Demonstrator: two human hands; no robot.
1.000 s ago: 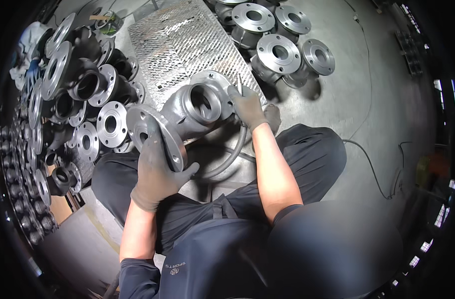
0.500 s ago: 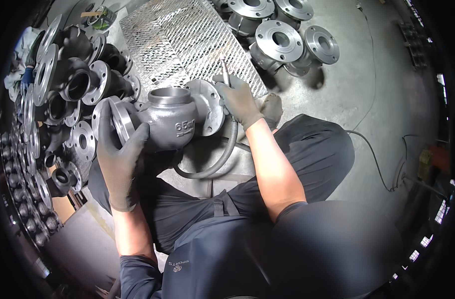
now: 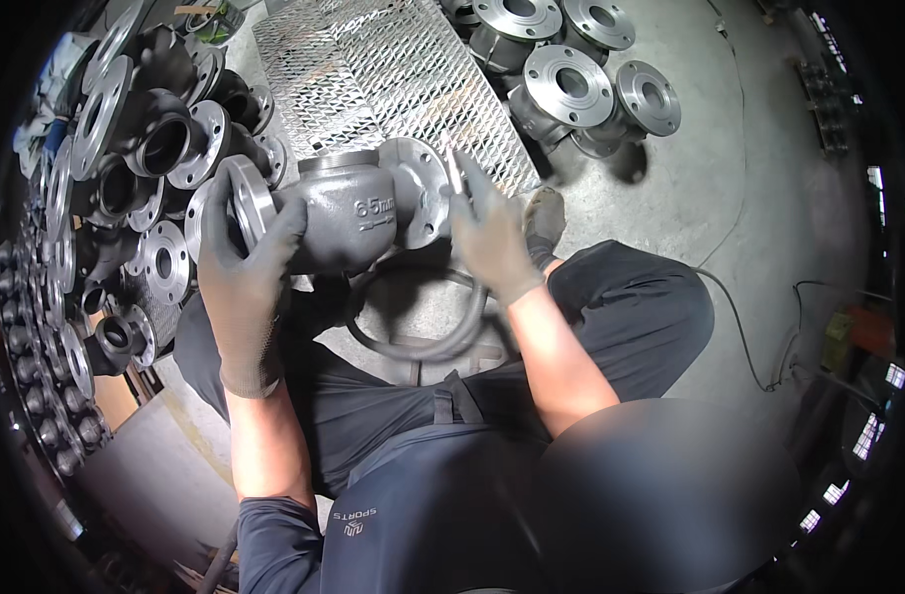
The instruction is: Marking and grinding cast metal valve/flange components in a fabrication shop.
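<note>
A grey cast-metal valve body [image 3: 346, 216] with a flange at each side and a round neck on top is held out over my lap. My left hand [image 3: 243, 262], in a dark glove, is closed around its left flange [image 3: 251, 201], thumb toward me. My gloved right hand [image 3: 494, 236] is closed on a slim pen-shaped tool [image 3: 454, 170], its tip pointing up and away. The hand is right beside the right flange [image 3: 423, 193]; whether the tool touches it I cannot tell. A dark flexible hose [image 3: 408, 351] loops beneath the body from my right hand.
Flanged valve bodies [image 3: 160, 148] are piled at the left. Several more [image 3: 569, 89] stand at the far right, flanges up. A metal tread-patterned plate [image 3: 393, 74] lies ahead on the floor. A can [image 3: 215, 22] stands at the far left. A thin cable [image 3: 745, 327] runs along the right floor.
The valve body has tilted, so its neck opening shows less from above. My right hand has moved slightly right and toward me with the tool, and the hose loop has swung wider.
</note>
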